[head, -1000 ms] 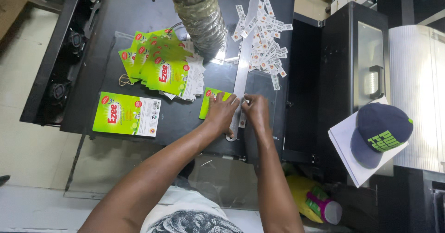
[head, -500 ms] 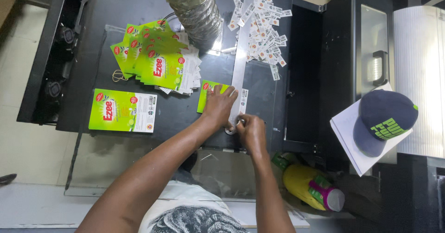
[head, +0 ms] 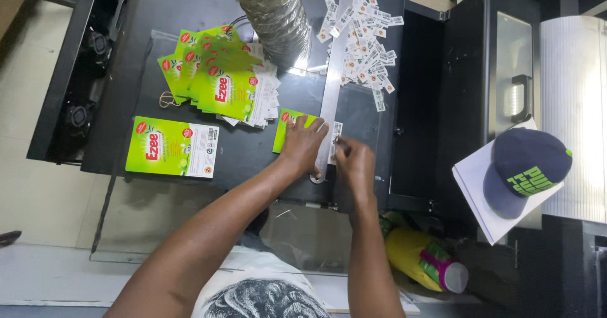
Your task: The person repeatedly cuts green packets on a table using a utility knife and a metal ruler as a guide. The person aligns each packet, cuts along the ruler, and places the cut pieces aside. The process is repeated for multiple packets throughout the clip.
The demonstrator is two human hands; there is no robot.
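The left hand (head: 303, 144) lies flat, fingers spread, pressing down on a green and yellow printed carton flap (head: 286, 128) and on the near end of a long metal ruler (head: 333, 84) that runs away across the dark counter (head: 253, 160). The right hand (head: 355, 161) sits just beside the ruler's other edge, fingers curled around a small tool too hidden to identify, at a small white printed strip (head: 337, 133). Farther along the ruler lies a scatter of cut white label strips (head: 367, 33). To the left rest a fanned pile of green and yellow flattened cartons (head: 221, 81) and a single flat carton (head: 171, 147). A ribbed silver duct hose (head: 272, 11) hangs above. Well to the right, a navy cap (head: 525, 169) sits on white paper (head: 474, 185).
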